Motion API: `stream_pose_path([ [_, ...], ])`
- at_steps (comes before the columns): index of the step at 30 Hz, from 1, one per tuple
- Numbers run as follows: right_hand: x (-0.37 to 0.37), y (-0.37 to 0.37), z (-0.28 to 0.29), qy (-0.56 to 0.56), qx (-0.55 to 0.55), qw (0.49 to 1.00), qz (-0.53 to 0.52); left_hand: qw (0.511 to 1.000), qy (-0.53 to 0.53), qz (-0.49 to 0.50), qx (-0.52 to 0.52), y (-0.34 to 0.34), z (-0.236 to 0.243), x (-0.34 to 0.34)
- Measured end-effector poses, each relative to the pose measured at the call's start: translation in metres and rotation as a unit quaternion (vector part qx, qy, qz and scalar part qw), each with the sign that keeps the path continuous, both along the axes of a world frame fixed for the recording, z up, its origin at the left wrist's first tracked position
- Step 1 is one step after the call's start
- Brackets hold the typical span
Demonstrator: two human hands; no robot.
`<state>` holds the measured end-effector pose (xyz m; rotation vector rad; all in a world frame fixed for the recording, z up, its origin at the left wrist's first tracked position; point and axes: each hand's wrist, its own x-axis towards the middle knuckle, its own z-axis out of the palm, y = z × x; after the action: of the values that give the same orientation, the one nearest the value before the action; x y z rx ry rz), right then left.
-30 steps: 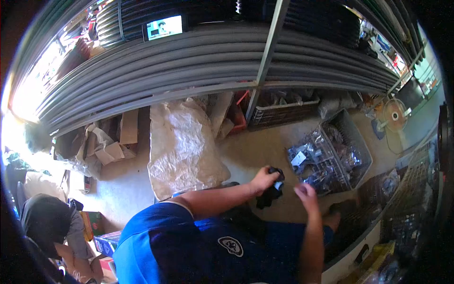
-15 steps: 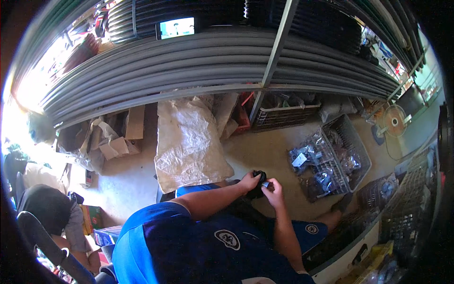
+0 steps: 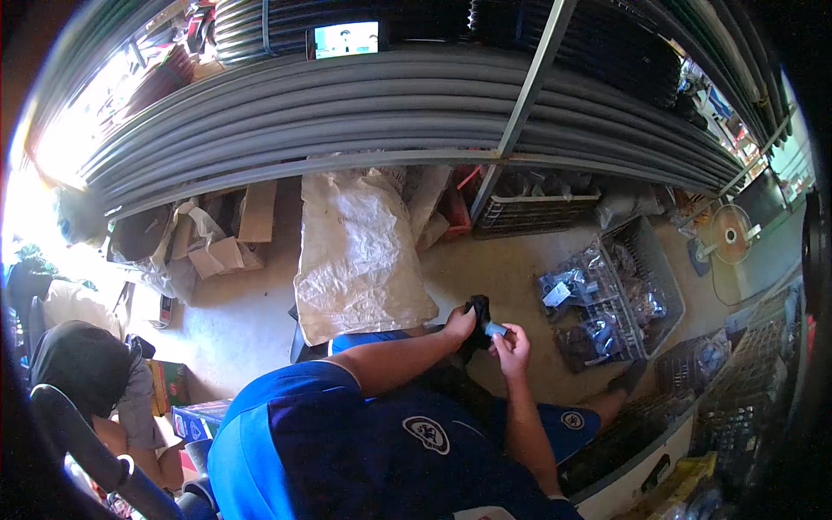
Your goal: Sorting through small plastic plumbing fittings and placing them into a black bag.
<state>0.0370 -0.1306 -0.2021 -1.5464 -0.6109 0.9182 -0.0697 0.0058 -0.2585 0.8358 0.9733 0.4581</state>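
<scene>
In front of my lap my left hand (image 3: pixel 461 324) is closed round a black piece (image 3: pixel 479 310), whose exact kind I cannot make out. Just to its right my right hand (image 3: pixel 513 348) pinches a small grey-blue, short tube-like piece (image 3: pixel 496 329) between thumb and fingers. That piece sits close against the black one; whether they touch is hard to tell. Dark material below the hands blurs into the shadow over my lap. A pale woven sack (image 3: pixel 364 260) lies over my left knee, beside my left forearm.
Long grey pipes (image 3: pixel 347 113) fill a metal rack (image 3: pixel 520 104) ahead. At right are a grey crate (image 3: pixel 672 299) and clear bags of parts (image 3: pixel 568 286). Cardboard boxes (image 3: pixel 257 212) lie at left, a fan (image 3: pixel 731 234) stands far right, and another person (image 3: pixel 82 364) sits at left.
The grey-blue piece in my right hand now shows more plainly, and the black piece has turned in my left hand. The whole view has shifted slightly.
</scene>
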Motion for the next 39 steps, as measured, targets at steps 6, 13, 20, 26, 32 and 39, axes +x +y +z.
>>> stream_pose_path([
  [6,-0.021,0.003,0.001,-0.202,0.026,0.977,0.069,0.977,0.087,-0.078,0.179,-0.005,-0.009,0.001],
  [13,-0.012,0.011,0.004,-0.255,0.029,0.963,0.079,0.992,0.070,-0.034,0.104,-0.002,0.006,-0.001],
  [20,-0.002,0.015,-0.011,-0.007,0.044,0.998,0.049,0.985,0.105,-0.057,0.126,-0.001,0.024,-0.002],
  [26,-0.014,0.010,-0.010,-0.266,0.041,0.959,0.089,0.966,0.154,-0.086,0.191,0.000,0.013,-0.003],
  [32,-0.008,0.007,-0.011,-0.068,-0.016,0.995,0.065,0.938,0.187,-0.126,0.263,0.000,0.022,-0.009],
  [39,-0.019,0.008,0.003,0.011,-0.024,0.999,0.046,0.953,0.047,-0.122,0.274,0.003,0.010,-0.008],
])
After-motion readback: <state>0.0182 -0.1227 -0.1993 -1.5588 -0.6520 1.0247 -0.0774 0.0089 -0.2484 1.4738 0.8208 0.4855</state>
